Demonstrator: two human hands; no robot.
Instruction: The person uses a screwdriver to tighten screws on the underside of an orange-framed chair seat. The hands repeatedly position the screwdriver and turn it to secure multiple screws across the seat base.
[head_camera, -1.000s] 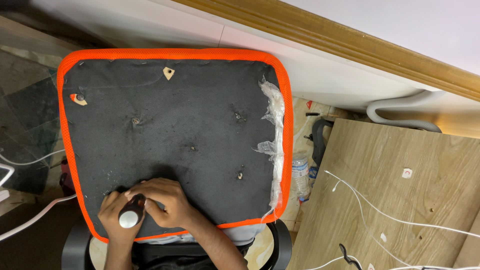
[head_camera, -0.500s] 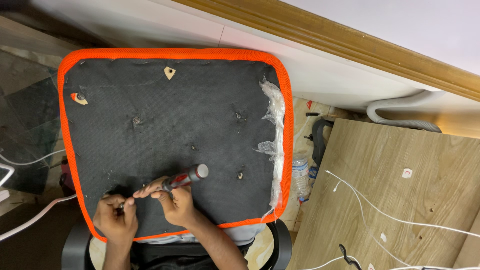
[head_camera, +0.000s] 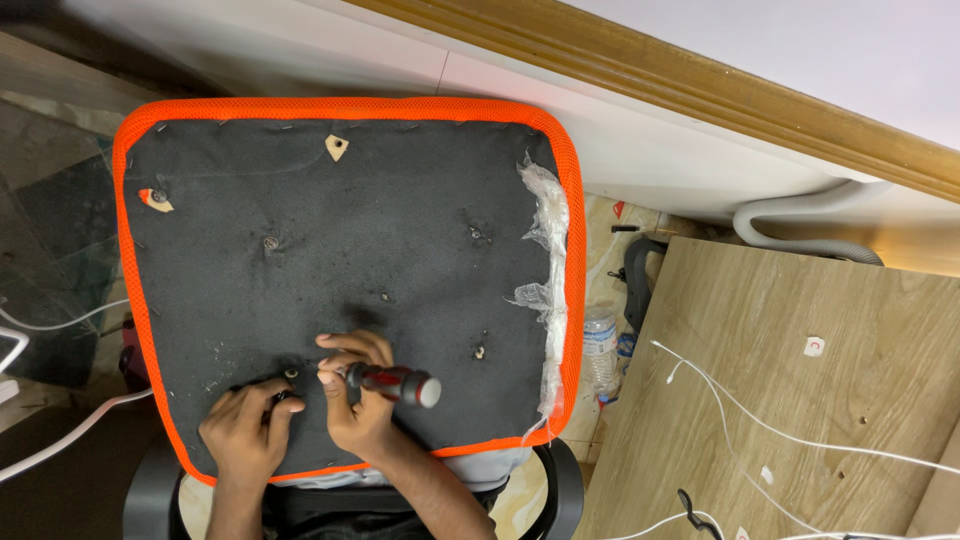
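Since half a second ago the screwdriver (head_camera: 392, 382) has dropped lower, handle angled right. Right hand (head_camera: 358, 400) grips it closed; tip at a bolt hole (head_camera: 291, 373), seemingly. Left hand (head_camera: 246, 430) presses fingers on the upturned seat cushion (head_camera: 340, 260). Risk: tip slipping off, jabbing those fingers or tearing the black fabric.

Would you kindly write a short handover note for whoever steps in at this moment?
Right hand: closed on a red and black screwdriver, which lies nearly flat, tip toward the left.
Left hand: resting on the black underside of the orange-edged seat cushion, fingers beside the near-left screw hole.
Done: cannot tell; other fixing points show in the black fabric.
Left: whether a screw sits at the tip is too small to tell, so check it first.
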